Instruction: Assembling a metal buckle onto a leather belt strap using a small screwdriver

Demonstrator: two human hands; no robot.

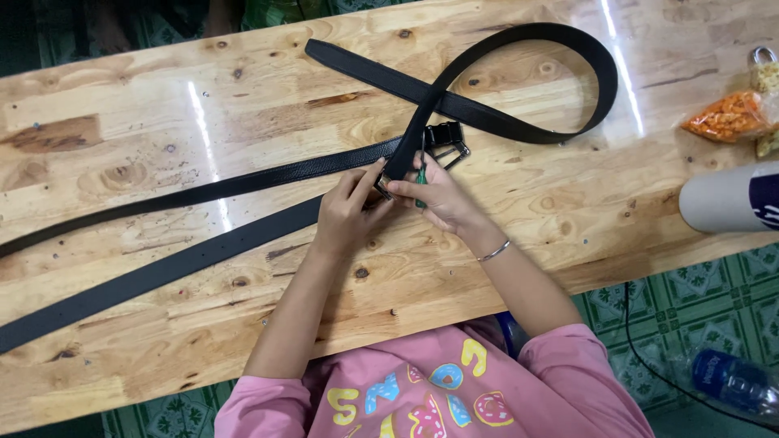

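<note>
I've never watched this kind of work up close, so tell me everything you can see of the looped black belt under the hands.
The belt is black and leather-like, with a grainy face. It lies flat on the wooden table, curling into one big loop that crosses over itself. A black metal buckle sits by the crossing. Both hands pinch its end there: the left hand from the left, the right hand from the right, with a small green tool.

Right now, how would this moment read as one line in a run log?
left hand: pinching belt end | right hand: green tool at buckle | second belt: flat on wooden table
</note>
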